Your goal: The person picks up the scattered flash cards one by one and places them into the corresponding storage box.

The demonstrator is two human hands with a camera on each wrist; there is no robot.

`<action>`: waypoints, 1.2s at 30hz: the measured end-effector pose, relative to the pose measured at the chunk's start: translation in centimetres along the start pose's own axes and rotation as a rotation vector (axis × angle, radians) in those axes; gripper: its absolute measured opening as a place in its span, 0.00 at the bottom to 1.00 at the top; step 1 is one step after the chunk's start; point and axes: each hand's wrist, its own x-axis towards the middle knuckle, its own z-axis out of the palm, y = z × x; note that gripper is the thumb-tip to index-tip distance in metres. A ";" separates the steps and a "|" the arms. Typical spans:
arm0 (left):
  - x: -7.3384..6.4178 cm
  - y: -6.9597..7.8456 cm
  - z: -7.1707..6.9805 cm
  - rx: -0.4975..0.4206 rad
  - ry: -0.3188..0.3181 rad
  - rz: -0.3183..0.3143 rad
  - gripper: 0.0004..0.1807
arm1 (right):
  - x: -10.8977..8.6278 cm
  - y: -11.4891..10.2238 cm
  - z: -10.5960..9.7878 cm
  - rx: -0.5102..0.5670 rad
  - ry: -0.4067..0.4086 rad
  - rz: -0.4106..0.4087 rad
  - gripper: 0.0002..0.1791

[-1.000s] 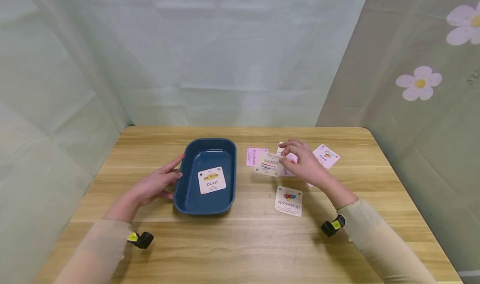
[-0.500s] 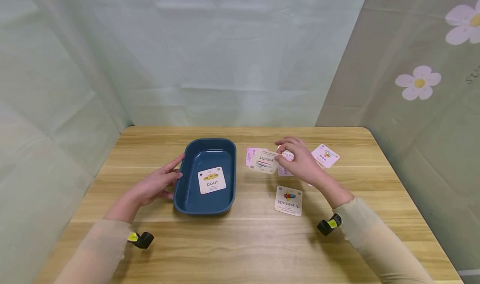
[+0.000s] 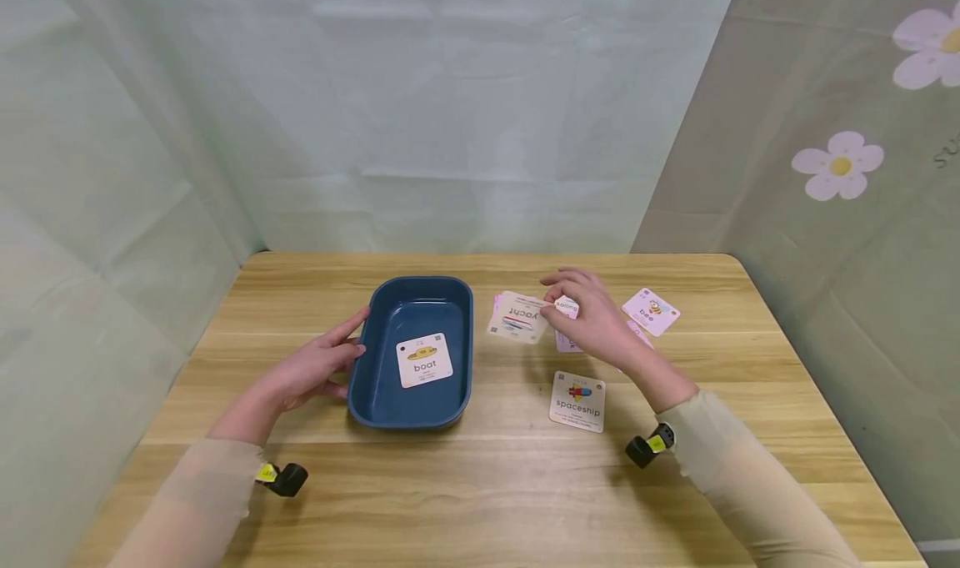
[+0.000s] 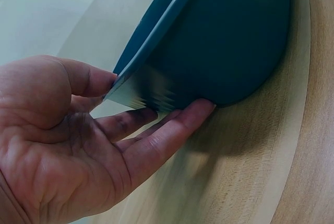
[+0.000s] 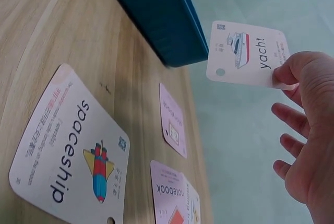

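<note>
My right hand pinches a corner of a yacht card between thumb and forefinger. The card is off the table, over a pink storybook card and right of a dark blue tray. My left hand rests its extended fingers against the tray's outer left side. In the left wrist view, fingertips touch the wall, one of them up at the rim. Inside the tray lies a boat card, face up. A spaceship card lies on the table below my right hand.
Under and behind my right hand lie a sailing card and a notebook card, overlapping. Farther right are a bee card and another pink card, partly hidden by my wrist. Pale curtains surround the wooden table.
My right hand has moved left and slightly away from me with the yacht card, which now covers most of the storybook card in the head view. The left hand and tray stay put.
</note>
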 end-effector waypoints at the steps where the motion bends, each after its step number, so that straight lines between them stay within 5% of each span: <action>1: 0.0 0.0 0.0 -0.003 0.002 -0.003 0.38 | 0.1 0.0 0.1 0.003 0.001 -0.005 0.05; 36: -0.1 -0.1 0.4 -0.035 0.017 0.000 0.38 | 1.9 -2.8 2.1 0.051 0.023 -0.082 0.05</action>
